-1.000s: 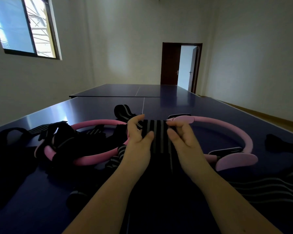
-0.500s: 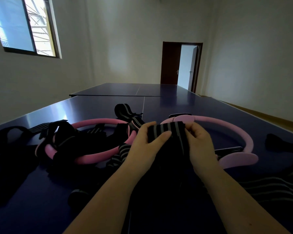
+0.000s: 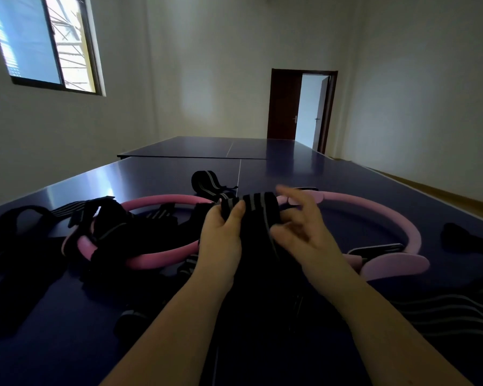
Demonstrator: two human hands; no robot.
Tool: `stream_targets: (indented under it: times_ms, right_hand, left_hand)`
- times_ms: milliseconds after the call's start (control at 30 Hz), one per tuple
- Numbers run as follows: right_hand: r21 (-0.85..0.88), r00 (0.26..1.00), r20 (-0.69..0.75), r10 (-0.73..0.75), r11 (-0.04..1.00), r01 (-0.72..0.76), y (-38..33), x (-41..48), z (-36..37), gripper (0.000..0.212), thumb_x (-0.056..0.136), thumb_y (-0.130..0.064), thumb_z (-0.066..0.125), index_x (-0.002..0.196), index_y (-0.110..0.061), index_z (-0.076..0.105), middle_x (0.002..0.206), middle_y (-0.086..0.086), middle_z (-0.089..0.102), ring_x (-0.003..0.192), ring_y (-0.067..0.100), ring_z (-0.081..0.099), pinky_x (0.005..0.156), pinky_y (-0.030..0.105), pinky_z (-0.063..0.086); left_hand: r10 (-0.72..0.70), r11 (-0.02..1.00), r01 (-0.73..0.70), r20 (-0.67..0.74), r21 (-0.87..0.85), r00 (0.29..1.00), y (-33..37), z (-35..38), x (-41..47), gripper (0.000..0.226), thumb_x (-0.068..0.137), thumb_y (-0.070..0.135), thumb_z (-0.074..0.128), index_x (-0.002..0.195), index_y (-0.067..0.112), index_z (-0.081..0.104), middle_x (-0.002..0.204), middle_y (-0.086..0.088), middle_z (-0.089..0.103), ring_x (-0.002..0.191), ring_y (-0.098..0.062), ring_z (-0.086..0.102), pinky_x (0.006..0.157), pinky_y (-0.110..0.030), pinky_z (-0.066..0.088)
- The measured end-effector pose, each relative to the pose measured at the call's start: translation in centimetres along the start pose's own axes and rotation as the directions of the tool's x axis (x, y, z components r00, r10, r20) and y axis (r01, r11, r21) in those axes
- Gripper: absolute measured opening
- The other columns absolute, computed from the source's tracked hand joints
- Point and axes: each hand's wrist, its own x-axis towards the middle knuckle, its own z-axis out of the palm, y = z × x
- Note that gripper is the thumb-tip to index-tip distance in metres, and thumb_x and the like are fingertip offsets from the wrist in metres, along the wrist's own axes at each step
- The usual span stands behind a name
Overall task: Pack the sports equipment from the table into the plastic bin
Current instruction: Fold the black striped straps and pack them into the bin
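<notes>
Rolling up a striped wrap before packing.
The black striped wrap is part-rolled over the desk's near edge. The left hand grips the roll. The right hand is blurred, fingers spread beside it, grip unclear. A pink Pilates ring lies just beyond. Next comes finishing the roll and finding the bin, which is out of view.

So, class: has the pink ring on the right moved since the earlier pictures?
No. The right pink ring keeps its far pad just right of the table's white centre line, as before.

Striped wrap in left hand
</notes>
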Motion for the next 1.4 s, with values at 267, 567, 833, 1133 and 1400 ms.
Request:
stream_targets:
  times_ms: [267, 567, 833, 1133, 1400]
  right_hand:
    - [-0.046, 0.961, -0.276, 0.027, 0.998, -0.041, 1.2, 0.9, -0.1, 0.038, 0.084, -0.011, 0.075, 0.116, -0.029, 0.064, 0.107, -0.009, 0.073, 0.100, 0.005, 0.069, 0.091, 0.033, 0.057]
    - [0.174, 0.972, -0.219, 0.085, 0.984, -0.046, 1.3, 1.0, -0.4, 0.036, 0.090, -0.012, 0.067, 0.124, -0.022, 0.062, 0.113, -0.005, 0.072, 0.103, 0.008, 0.069, 0.079, 0.021, 0.057]
    - [-0.440, 0.934, -0.302, -0.192, 0.897, 0.042, 2.6, 1.2, -0.8, 0.050, 0.071, -0.038, 0.081, 0.115, -0.031, 0.058, 0.119, -0.007, 0.044, 0.115, 0.010, 0.045, 0.099, 0.020, 0.037]
    - [-0.488, 0.912, -0.327, -0.247, 0.871, 0.061, 2.7, 1.4, -1.2, 0.036, 0.082, -0.046, 0.064, 0.111, -0.024, 0.064, 0.106, -0.004, 0.060, 0.102, 0.012, 0.055, 0.092, 0.035, 0.048]
    - [-0.702, 0.973, -0.229, -0.016, 0.695, -0.154, 2.2, 1.1, -0.7, 0.053, 0.089, -0.062, 0.048, 0.135, -0.036, 0.046, 0.073, -0.013, 0.061, 0.070, 0.001, 0.060, 0.063, 0.023, 0.044]
  left_hand:
    - [-0.074, 0.997, 0.076, 0.087, -0.020, 0.993, -0.2, 0.4, -0.1, 0.039, 0.095, 0.031, 0.062, 0.131, 0.031, 0.049, 0.123, -0.008, 0.064, 0.109, -0.025, 0.067, 0.096, -0.048, 0.055]
    - [0.138, 0.984, -0.154, 0.164, 0.088, 0.977, -0.5, 0.5, -0.4, 0.078, 0.092, 0.000, 0.062, 0.148, 0.043, 0.029, 0.119, 0.008, 0.067, 0.112, -0.013, 0.066, 0.093, -0.036, 0.057]
    - [0.056, 0.995, -0.038, 0.186, -0.094, 0.981, 0.2, 0.9, -0.7, 0.061, 0.093, -0.014, 0.045, 0.146, 0.017, 0.039, 0.112, -0.003, 0.062, 0.102, -0.018, 0.063, 0.094, -0.032, 0.053]
    - [0.225, 0.853, -0.306, 0.231, 0.422, 0.946, -0.4, 0.5, -0.6, 0.040, 0.093, 0.034, 0.063, 0.129, 0.029, 0.045, 0.122, 0.014, 0.047, 0.106, 0.003, 0.055, 0.079, -0.010, 0.049]
    - [0.174, 0.925, -0.202, 0.115, 0.322, 0.978, -1.0, 0.9, -0.3, 0.022, 0.101, 0.021, 0.054, 0.123, 0.016, 0.051, 0.111, 0.001, 0.066, 0.101, -0.010, 0.066, 0.082, -0.024, 0.056]
